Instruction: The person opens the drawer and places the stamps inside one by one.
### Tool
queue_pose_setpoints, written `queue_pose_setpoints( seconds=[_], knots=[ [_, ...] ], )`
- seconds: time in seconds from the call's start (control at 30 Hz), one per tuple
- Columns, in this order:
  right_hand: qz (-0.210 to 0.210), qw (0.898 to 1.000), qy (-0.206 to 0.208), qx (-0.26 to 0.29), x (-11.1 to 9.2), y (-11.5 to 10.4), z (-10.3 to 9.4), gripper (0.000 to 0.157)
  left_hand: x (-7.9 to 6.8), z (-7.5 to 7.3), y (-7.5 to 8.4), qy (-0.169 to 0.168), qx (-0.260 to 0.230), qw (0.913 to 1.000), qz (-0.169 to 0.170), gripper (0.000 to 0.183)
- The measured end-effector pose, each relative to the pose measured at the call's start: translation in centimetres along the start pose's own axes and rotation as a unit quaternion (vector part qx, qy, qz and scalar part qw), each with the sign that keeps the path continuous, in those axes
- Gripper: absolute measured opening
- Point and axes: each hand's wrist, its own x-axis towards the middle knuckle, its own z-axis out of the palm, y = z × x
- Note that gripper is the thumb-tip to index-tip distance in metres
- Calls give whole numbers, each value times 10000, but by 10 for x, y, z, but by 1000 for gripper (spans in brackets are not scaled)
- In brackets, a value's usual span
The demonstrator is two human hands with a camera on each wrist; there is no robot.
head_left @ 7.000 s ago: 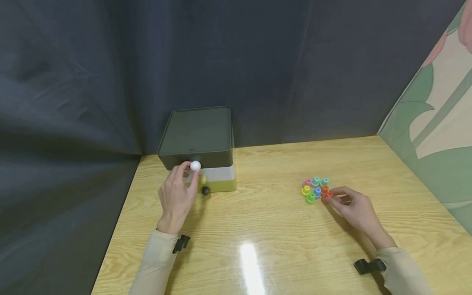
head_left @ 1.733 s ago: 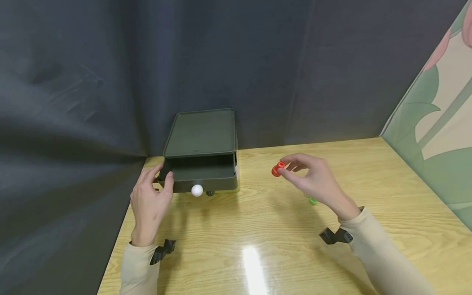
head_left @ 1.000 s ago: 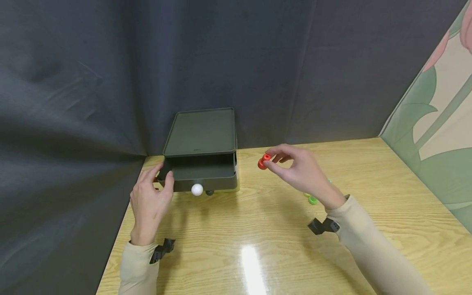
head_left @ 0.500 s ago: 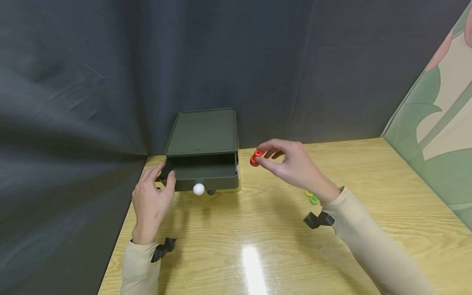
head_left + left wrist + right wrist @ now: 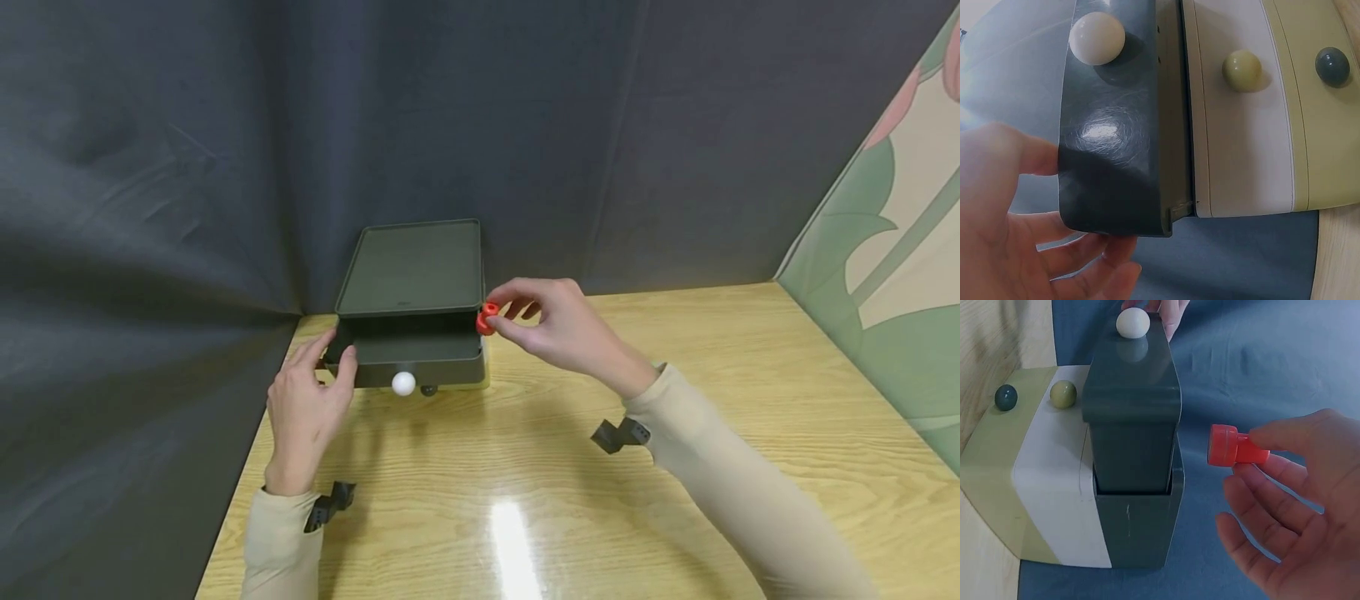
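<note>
At the back left of the table stands a stacked drawer unit with dark, white and yellow-green tiers. Its dark top drawer, which has a white ball knob, is pulled out; no contents show in its visible part. My left hand grips the drawer's front left corner, thumb on one side and fingers on the other in the left wrist view. Between thumb and index finger, my right hand pinches a small red toy stamp. It is held in the air by the drawer's right side.
The lower tiers have a yellow-green knob and a dark knob, both shut. A dark curtain hangs behind and left of the wooden table. Patterned fabric borders the right.
The top drawer has come out and my left hand has shifted from its knob to its corner. My right hand has carried the red stamp leftward from the coloured group, which is now out of sight.
</note>
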Motion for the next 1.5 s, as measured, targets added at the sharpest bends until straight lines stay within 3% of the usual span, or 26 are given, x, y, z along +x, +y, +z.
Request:
queue_pose_setpoints(
  seconds=[0.43,0.97,1.3,1.5],
  knots=[
    [-187,9992,-345,79,23,-9,16,17,1,-5,-1,-245,-26,9996,-103,52],
    [248,9941,-1021,269,39,-12,48,22,0,-1,-2,-239,0,9996,-131,53],
    [136,9913,-1301,-107,51,-13,69,24,0,-2,-3,-210,10,9997,-117,52],
    [-47,9888,-1327,-677,54,-12,79,21,-2,-1,-4,-252,20,9996,-91,52]
  ],
)
